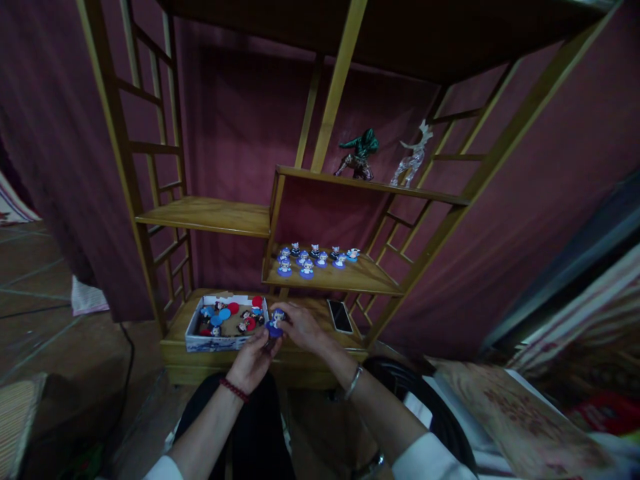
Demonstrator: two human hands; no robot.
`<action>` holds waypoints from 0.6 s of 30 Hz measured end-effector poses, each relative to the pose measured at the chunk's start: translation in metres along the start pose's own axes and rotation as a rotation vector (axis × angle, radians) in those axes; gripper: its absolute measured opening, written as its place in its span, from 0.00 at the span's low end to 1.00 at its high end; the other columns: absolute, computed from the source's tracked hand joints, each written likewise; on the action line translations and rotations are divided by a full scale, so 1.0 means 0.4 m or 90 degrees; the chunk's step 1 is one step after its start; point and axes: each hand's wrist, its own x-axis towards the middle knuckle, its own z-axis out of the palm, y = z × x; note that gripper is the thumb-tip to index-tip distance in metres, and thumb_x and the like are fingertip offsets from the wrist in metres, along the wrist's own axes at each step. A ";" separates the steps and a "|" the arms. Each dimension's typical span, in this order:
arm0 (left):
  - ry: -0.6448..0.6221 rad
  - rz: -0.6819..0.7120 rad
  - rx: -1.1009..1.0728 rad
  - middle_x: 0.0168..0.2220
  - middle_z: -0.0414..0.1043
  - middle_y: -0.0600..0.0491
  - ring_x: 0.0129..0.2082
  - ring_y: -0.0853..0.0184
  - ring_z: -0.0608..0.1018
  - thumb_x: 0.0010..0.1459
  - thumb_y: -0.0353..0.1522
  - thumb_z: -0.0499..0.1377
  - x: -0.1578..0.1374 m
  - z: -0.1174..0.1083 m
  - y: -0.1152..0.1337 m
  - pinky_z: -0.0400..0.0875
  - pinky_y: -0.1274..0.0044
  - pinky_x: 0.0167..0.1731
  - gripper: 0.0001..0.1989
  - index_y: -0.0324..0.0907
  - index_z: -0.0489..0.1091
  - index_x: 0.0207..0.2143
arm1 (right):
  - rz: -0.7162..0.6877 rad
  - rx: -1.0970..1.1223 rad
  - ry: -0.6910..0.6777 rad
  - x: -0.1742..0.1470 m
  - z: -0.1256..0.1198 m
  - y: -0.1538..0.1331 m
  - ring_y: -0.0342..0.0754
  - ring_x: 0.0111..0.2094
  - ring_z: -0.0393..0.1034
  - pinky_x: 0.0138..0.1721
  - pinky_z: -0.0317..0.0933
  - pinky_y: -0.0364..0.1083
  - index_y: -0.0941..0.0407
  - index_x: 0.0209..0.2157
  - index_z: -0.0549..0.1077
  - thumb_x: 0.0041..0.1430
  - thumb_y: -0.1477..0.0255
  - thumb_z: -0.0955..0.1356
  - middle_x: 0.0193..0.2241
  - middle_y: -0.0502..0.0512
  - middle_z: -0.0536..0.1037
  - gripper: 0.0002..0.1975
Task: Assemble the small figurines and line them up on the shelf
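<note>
Likely home: wooden display shelf

Room, seemingly, right of figurines

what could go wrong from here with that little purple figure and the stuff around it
The purple figure, held in the left hand and right hand, might slip and drop. The standing figures on the shelf are close together, so one bump could topple several. The phone near the right hand might get knocked.
</note>
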 end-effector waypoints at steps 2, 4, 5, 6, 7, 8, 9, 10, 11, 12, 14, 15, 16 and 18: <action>0.002 -0.006 0.011 0.33 0.73 0.52 0.35 0.69 0.74 0.45 0.26 0.61 0.001 0.004 -0.003 0.66 0.77 0.41 0.07 0.38 0.71 0.31 | 0.004 0.001 -0.008 -0.002 -0.006 0.003 0.43 0.37 0.64 0.40 0.56 0.42 0.52 0.42 0.67 0.46 0.80 0.63 0.37 0.51 0.70 0.19; 0.011 -0.010 0.020 0.33 0.73 0.52 0.35 0.68 0.74 0.44 0.26 0.61 0.001 0.006 -0.005 0.67 0.77 0.39 0.08 0.37 0.71 0.31 | 0.006 0.004 -0.012 -0.004 -0.011 0.004 0.43 0.37 0.64 0.40 0.56 0.42 0.52 0.41 0.67 0.46 0.80 0.63 0.36 0.50 0.70 0.18; 0.013 -0.011 0.022 0.32 0.73 0.52 0.35 0.68 0.74 0.44 0.26 0.61 0.001 0.007 -0.007 0.67 0.77 0.39 0.07 0.37 0.71 0.30 | 0.006 0.005 -0.015 -0.005 -0.014 0.004 0.43 0.37 0.64 0.40 0.57 0.42 0.52 0.41 0.67 0.47 0.80 0.62 0.36 0.50 0.71 0.18; 0.014 -0.011 0.023 0.32 0.73 0.52 0.35 0.68 0.74 0.44 0.26 0.61 0.001 0.007 -0.008 0.67 0.78 0.39 0.07 0.37 0.71 0.30 | 0.005 0.006 -0.017 -0.006 -0.016 0.004 0.43 0.36 0.64 0.40 0.57 0.42 0.52 0.41 0.67 0.47 0.79 0.62 0.36 0.50 0.71 0.18; 0.012 -0.010 0.023 0.32 0.73 0.52 0.35 0.68 0.74 0.44 0.26 0.61 0.001 0.007 -0.009 0.67 0.78 0.38 0.07 0.37 0.71 0.30 | 0.005 0.008 -0.018 -0.007 -0.018 0.005 0.43 0.36 0.64 0.39 0.57 0.42 0.52 0.41 0.67 0.47 0.79 0.62 0.36 0.50 0.71 0.18; 0.009 -0.009 0.022 0.32 0.73 0.51 0.35 0.69 0.74 0.44 0.26 0.61 0.001 0.007 -0.010 0.67 0.78 0.38 0.07 0.37 0.71 0.30 | 0.004 0.009 -0.020 -0.007 -0.019 0.006 0.43 0.36 0.65 0.39 0.57 0.42 0.52 0.41 0.67 0.47 0.79 0.62 0.36 0.50 0.71 0.18; 0.007 -0.008 0.020 0.32 0.73 0.51 0.35 0.69 0.74 0.44 0.26 0.61 0.001 0.006 -0.012 0.67 0.78 0.38 0.07 0.36 0.71 0.30 | 0.004 0.011 -0.022 -0.007 -0.020 0.007 0.43 0.36 0.65 0.39 0.57 0.41 0.52 0.41 0.67 0.47 0.79 0.62 0.35 0.50 0.71 0.18; 0.006 -0.009 0.019 0.33 0.73 0.51 0.35 0.69 0.74 0.44 0.26 0.61 0.001 0.005 -0.014 0.67 0.78 0.38 0.07 0.36 0.71 0.30 | 0.005 0.012 -0.023 -0.007 -0.020 0.009 0.43 0.36 0.65 0.38 0.57 0.41 0.52 0.41 0.67 0.47 0.79 0.62 0.35 0.49 0.71 0.18; 0.007 -0.010 0.017 0.33 0.73 0.51 0.35 0.69 0.74 0.45 0.26 0.61 0.001 0.004 -0.015 0.67 0.78 0.39 0.07 0.36 0.71 0.30 | 0.006 0.014 -0.025 -0.007 -0.020 0.011 0.43 0.36 0.65 0.38 0.58 0.41 0.52 0.41 0.67 0.47 0.79 0.62 0.35 0.49 0.71 0.18; 0.008 -0.011 0.016 0.33 0.73 0.51 0.35 0.69 0.74 0.45 0.26 0.61 0.002 0.002 -0.017 0.66 0.78 0.39 0.07 0.36 0.71 0.30 | 0.008 0.014 -0.026 -0.007 -0.020 0.013 0.43 0.35 0.65 0.38 0.58 0.41 0.51 0.41 0.67 0.47 0.80 0.62 0.34 0.49 0.71 0.18; 0.011 -0.014 0.013 0.34 0.72 0.50 0.35 0.69 0.74 0.45 0.25 0.60 0.003 0.000 -0.020 0.66 0.78 0.39 0.07 0.36 0.71 0.31 | 0.010 0.016 -0.027 -0.007 -0.020 0.015 0.43 0.35 0.65 0.38 0.58 0.41 0.51 0.41 0.67 0.46 0.80 0.63 0.34 0.49 0.72 0.18; 0.011 -0.014 0.013 0.34 0.72 0.50 0.35 0.69 0.74 0.45 0.25 0.60 0.004 -0.001 -0.021 0.66 0.78 0.39 0.07 0.36 0.71 0.31 | 0.011 0.018 -0.026 -0.008 -0.019 0.016 0.43 0.35 0.65 0.38 0.58 0.41 0.52 0.41 0.67 0.46 0.80 0.63 0.34 0.49 0.72 0.18; 0.011 -0.015 0.014 0.34 0.72 0.50 0.35 0.69 0.74 0.45 0.25 0.60 0.004 -0.002 -0.022 0.66 0.78 0.39 0.08 0.36 0.71 0.32 | 0.012 0.022 -0.024 -0.009 -0.019 0.017 0.43 0.35 0.66 0.38 0.58 0.41 0.52 0.40 0.67 0.47 0.80 0.63 0.34 0.49 0.72 0.17; 0.011 -0.016 0.016 0.35 0.72 0.50 0.36 0.69 0.74 0.45 0.25 0.60 0.005 -0.002 -0.023 0.66 0.78 0.39 0.08 0.36 0.71 0.32 | 0.015 0.031 -0.018 -0.010 -0.017 0.019 0.42 0.34 0.66 0.38 0.58 0.41 0.52 0.40 0.67 0.47 0.79 0.63 0.34 0.49 0.72 0.17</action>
